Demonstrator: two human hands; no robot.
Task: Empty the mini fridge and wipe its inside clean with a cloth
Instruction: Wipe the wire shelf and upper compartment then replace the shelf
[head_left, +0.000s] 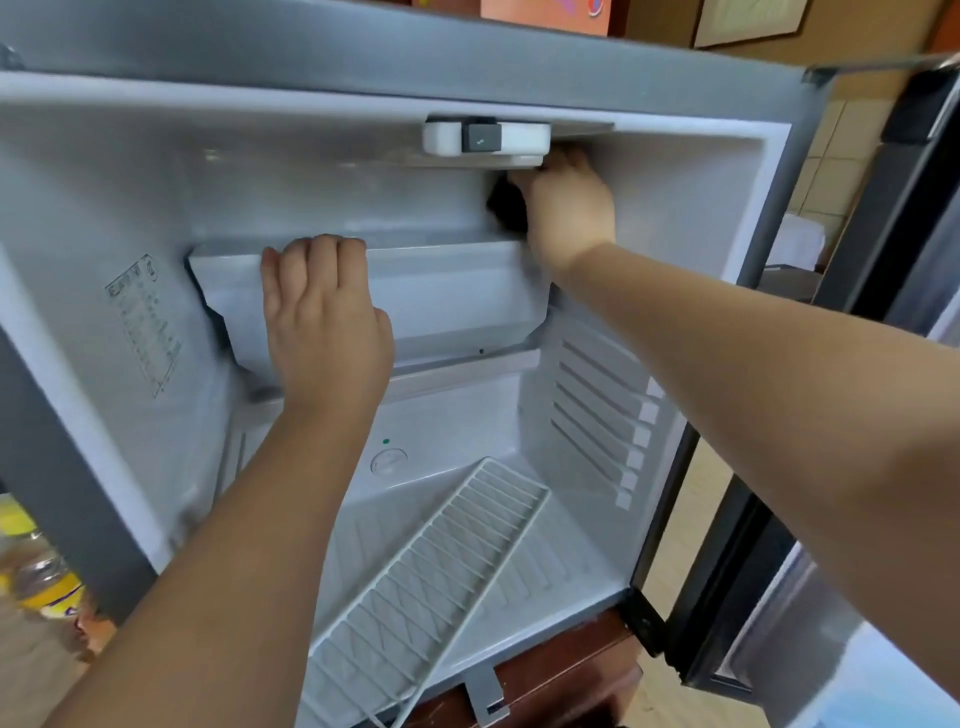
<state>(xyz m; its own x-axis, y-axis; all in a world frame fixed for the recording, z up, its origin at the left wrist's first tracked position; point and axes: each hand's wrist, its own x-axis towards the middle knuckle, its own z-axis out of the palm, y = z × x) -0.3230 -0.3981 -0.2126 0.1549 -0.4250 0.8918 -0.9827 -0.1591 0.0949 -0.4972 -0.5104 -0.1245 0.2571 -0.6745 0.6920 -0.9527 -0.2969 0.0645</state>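
Yellow-labelled plastic bottles at lower left, framed picture upper right.

mini fridge inside white to pale grey, outer casing dark grey; freezer flap white; cloth black; wire rack white, thin parallel bars in a ladder pattern; control box white with dark grey knob; green dot on back wall; bottle clear, yellow label; wood under the fridge reddish brown
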